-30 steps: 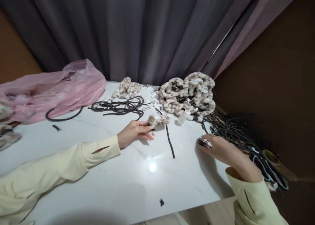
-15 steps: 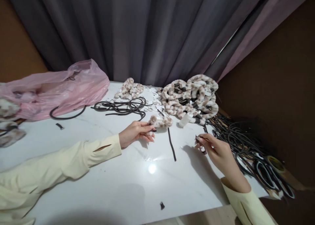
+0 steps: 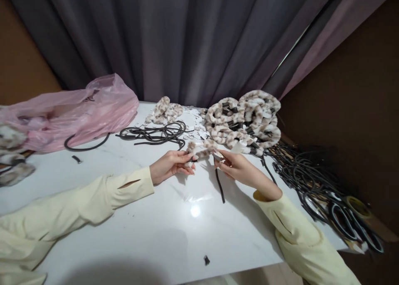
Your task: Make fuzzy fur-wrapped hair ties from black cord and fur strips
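My left hand (image 3: 168, 165) is closed around the near left end of a curved fluffy tube (image 3: 209, 145), white with brown spots, where a bit of black shows between the fingertips. At the tube's right end, my right hand (image 3: 240, 168) pinches a small dark piece (image 3: 217, 156); the fingers partly hide it, and I cannot tell whether it touches the tube. Below the right fingertips a short dark cord (image 3: 220, 188) lies on the white table (image 3: 149, 231). Behind the tube are small metal rings and white bits (image 3: 192, 129).
Spotted fluffy rings (image 3: 222, 110) are heaped at the back right, with a tangle of black cords (image 3: 299, 173) beside them. Dark cords (image 3: 156, 133) lie back left of centre, near a pink plastic bag (image 3: 77, 114). A small black piece (image 3: 206, 260) lies near the front edge.
My right hand has moved left and slightly up, carrying the small dark piece to the fluffy tube's right end. My left hand has hardly moved and keeps its hold.
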A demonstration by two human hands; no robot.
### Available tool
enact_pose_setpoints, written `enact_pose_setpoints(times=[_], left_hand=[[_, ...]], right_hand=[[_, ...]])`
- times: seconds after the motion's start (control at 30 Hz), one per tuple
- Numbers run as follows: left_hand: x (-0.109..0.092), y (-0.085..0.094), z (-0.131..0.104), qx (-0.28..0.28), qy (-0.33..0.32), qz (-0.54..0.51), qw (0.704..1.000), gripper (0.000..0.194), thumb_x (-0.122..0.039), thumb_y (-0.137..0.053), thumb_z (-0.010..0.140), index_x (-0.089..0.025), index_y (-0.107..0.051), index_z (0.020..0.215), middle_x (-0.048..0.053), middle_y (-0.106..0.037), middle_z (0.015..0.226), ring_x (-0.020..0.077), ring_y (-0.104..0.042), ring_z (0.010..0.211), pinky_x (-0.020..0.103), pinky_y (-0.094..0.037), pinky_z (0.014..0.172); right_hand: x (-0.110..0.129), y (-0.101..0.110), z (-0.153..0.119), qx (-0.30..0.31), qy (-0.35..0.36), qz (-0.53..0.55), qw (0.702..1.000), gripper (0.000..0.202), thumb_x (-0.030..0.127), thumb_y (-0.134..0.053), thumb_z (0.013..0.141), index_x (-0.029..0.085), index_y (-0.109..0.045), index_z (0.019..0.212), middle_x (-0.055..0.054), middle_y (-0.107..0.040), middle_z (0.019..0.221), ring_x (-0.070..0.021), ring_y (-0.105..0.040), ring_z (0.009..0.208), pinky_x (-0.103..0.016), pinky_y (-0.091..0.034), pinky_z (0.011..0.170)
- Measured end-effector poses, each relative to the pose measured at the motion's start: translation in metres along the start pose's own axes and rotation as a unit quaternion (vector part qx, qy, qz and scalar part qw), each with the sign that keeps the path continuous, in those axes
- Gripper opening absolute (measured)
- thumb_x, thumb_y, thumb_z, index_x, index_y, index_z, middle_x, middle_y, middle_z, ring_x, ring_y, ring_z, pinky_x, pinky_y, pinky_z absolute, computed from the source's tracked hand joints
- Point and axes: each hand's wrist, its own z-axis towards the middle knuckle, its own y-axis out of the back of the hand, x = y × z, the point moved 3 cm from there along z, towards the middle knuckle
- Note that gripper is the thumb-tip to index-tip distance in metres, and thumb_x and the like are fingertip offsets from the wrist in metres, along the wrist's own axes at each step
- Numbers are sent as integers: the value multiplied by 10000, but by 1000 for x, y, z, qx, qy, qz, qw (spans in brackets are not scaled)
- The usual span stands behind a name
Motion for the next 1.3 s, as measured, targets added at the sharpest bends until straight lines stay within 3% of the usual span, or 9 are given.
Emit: enact_pose_setpoints(times=[0.07,0.13,0.23,0.3,0.4,0.53,0.73,0.97,1.3], left_hand=[[0,1,1,-8,3,-2,1000,136,-136,-524,849,-53,-630,823,99,-660,669,123,-652,536,145,-530,503],[-1,2,1,-11,4,0,1000,144,-137,-516,854,-53,-625,811,100,-662,668,125,-653,535,146,-531,501],[-1,3,1,-2,1,-1,1000,147,-140,-516,856,-53,-632,832,100,-666,686,122,-654,546,151,-539,524],[-1,3,1,4,-1,-4,1000,156,-141,-509,860,-50,-636,849,98,-666,691,116,-652,546,152,-541,537],[-1,3,0,9,-2,-8,1000,176,-133,-482,871,-49,-635,848,93,-660,686,110,-648,535,145,-534,530],[-1,3,-1,12,2,-13,1000,199,-117,-457,876,-41,-640,852,89,-654,686,107,-642,525,147,-530,523],[-1,1,-2,13,15,-3,1000,226,-126,-459,877,-15,-655,882,111,-668,684,122,-649,531,159,-532,516],[-1,-1,-3,4,23,2,1000,186,-127,-509,856,-20,-661,872,103,-675,652,130,-648,515,170,-535,500],[-1,-1,-2,16,18,5,1000,163,-130,-519,849,-57,-654,793,94,-678,661,134,-661,546,166,-542,520]], right_hand=[[-4,-1,-3,-4,5,-60,998,372,291,-418,854,113,-463,1177,52,-424,537,-87,-338,448,-218,-280,451],[-6,-2,-7,2,10,-71,997,374,304,-419,862,112,-433,1182,32,-458,583,-98,-365,491,-221,-297,468],[-1,-3,-13,37,13,32,999,239,348,-433,872,157,-416,1015,-8,-541,704,-94,-429,545,-210,-348,480],[5,-3,-16,62,-4,122,991,244,408,-480,852,194,-384,916,3,-560,733,-62,-403,468,-193,-321,414],[9,-4,-16,70,-33,204,976,330,464,-603,762,197,-423,834,59,-507,608,-31,-321,359,-186,-226,337],[7,-7,-9,29,-36,249,967,336,427,-703,673,156,-535,778,86,-419,494,-24,-287,374,-190,-205,359],[5,-20,-2,41,-46,275,959,343,422,-710,656,116,-621,784,5,-587,598,-37,-365,452,-191,-233,401],[4,-24,0,32,-56,290,955,369,410,-728,631,126,-663,858,-39,-661,715,-94,-530,583,-211,-386,513],[17,-22,-2,20,-45,283,958,307,382,-705,664,113,-665,806,28,-543,573,-45,-373,469,-194,-271,428]])
